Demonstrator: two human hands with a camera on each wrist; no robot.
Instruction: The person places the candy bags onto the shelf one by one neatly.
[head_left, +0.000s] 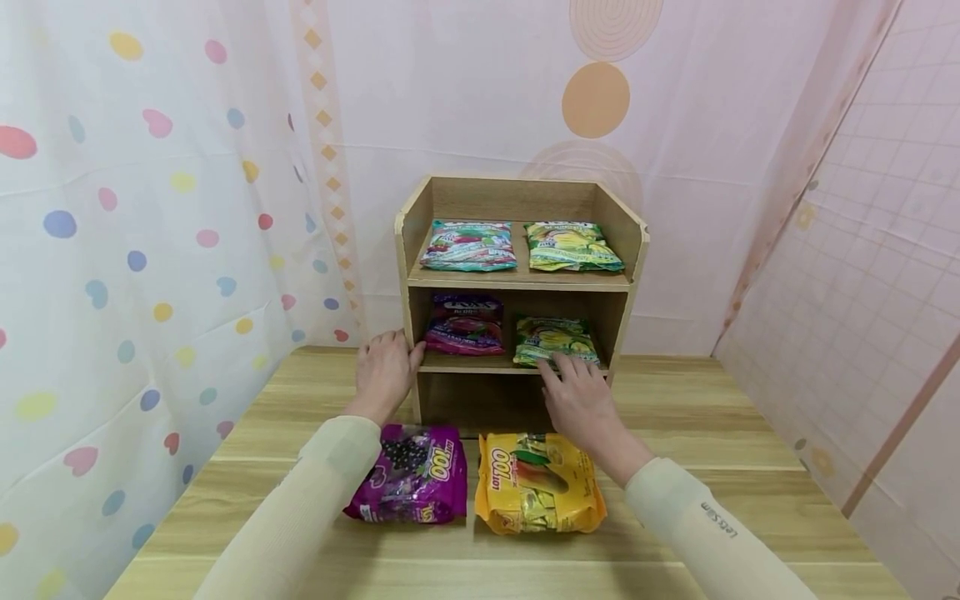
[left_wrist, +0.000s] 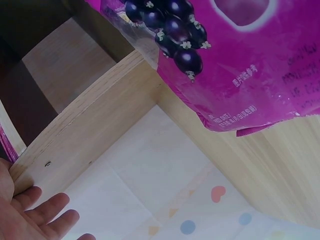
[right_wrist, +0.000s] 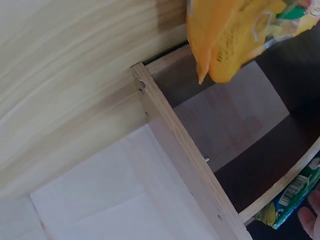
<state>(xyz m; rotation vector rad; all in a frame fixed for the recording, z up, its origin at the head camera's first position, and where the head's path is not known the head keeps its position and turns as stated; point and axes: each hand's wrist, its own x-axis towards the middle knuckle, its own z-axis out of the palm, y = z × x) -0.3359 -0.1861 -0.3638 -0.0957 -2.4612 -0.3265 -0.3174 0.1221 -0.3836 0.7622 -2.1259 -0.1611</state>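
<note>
A small wooden shelf unit [head_left: 517,285] stands on the table. My left hand [head_left: 385,375] is at its left side panel [left_wrist: 85,125], fingers extended outside and thumb by the front edge, near a dark purple candy bag [head_left: 465,327] on the middle shelf. At the front of that shelf my right hand [head_left: 581,404] has its fingertips against a green-and-yellow candy bag [head_left: 553,337]; its fingers are loosely bent, not closed round the bag. In the right wrist view only fingertips [right_wrist: 307,220] show beside this bag [right_wrist: 295,192].
On the top shelf lie a teal-and-red candy bag [head_left: 471,246] and another green-and-yellow bag [head_left: 572,246]. Before the dark bottom compartment [head_left: 480,402], a purple bag with berries [head_left: 416,475] and a yellow mango bag [head_left: 536,483] rest on the wooden table [head_left: 697,517]. Patterned curtains [head_left: 480,100] surround it.
</note>
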